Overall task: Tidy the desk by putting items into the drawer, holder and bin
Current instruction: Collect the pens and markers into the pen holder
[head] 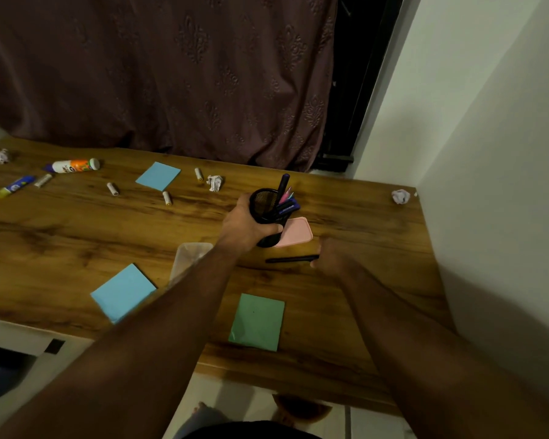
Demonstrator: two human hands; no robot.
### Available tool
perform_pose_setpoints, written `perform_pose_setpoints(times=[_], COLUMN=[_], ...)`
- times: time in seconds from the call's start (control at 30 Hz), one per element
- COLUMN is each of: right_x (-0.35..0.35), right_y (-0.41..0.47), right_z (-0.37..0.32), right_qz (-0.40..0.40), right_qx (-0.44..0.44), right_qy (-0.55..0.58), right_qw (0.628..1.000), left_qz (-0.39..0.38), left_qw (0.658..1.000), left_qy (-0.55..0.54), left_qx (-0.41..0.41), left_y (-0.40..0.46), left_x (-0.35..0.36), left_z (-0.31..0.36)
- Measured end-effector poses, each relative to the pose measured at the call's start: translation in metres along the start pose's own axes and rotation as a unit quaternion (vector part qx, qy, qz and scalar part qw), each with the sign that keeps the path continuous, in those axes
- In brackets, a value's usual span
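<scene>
Gripping the black mesh pen holder [268, 217] at the frame's centre, the left hand [246, 226] tilts it toward the right hand [328, 256], probably to ease loading. That hand pinches a slim black pen [290, 259] just below the holder, level above the wooden surface [76, 229]. Batteries, glue sticks and crumpled paper lie scattered at upper left.

No legible text; glue bottle [73, 166] label too blurred.
</scene>
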State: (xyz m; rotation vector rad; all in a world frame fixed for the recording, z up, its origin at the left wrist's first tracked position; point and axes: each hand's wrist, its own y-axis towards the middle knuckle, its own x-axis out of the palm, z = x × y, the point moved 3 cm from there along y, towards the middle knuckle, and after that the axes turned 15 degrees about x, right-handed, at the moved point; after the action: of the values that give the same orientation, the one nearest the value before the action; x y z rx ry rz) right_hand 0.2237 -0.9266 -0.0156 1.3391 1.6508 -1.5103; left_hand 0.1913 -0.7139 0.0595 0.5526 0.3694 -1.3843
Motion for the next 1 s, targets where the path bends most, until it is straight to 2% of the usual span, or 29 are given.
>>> perform_pose_setpoints(times=[0.17, 0.33, 0.4, 0.47, 0.53, 0.67, 0.8, 0.87, 1.0], right_x=[-0.021, -0.107, -0.152, -0.191, -0.218, -0.224, -0.195, -0.175, -0.134], right_y=[0.007, -0.003, -0.017, -0.037, -0.058, -0.095, -0.118, -0.126, -0.142], right_z=[0.016, 0.026, 0.022, 0.015, 0.002, -0.038, -0.075, -0.087, -0.106], right_qz=[-0.023, -0.023, 0.031, 0.077, 0.096, 0.084, 0.13, 0.144, 0.155], right_qx=[-0.009, -0.028, -0.033, -0.065, -0.108, -0.184, -0.227, -0.233, -0.243], right_qy=[0.013, 0.112, 0.227, 0.349, 0.402, 0.319, 0.117, 0.042, -0.028], right_qw=[1.0, 0.993, 0.973, 0.932, 0.904, 0.926, 0.958, 0.961, 0.957], left_qz=[0.004, 0.008, 0.005, 0.001, -0.003, -0.014, -0.029, -0.036, -0.047], left_qw=[1.0, 1.0, 1.0, 1.0, 1.0, 0.999, 0.998, 0.997, 0.996], left_qy=[0.002, 0.002, 0.001, 0.002, 0.008, 0.008, 0.015, 0.013, -0.011], left_qx=[0.002, 0.001, 0.004, 0.011, 0.023, 0.04, 0.056, 0.063, 0.07], left_y=[-0.003, -0.006, -0.008, -0.01, -0.012, -0.019, -0.031, -0.04, -0.067], left_x=[-0.003, -0.005, -0.005, -0.006, -0.007, -0.013, -0.022, -0.028, -0.039], left_z=[0.002, 0.004, 0.005, 0.007, 0.01, 0.016, 0.019, 0.021, 0.02])
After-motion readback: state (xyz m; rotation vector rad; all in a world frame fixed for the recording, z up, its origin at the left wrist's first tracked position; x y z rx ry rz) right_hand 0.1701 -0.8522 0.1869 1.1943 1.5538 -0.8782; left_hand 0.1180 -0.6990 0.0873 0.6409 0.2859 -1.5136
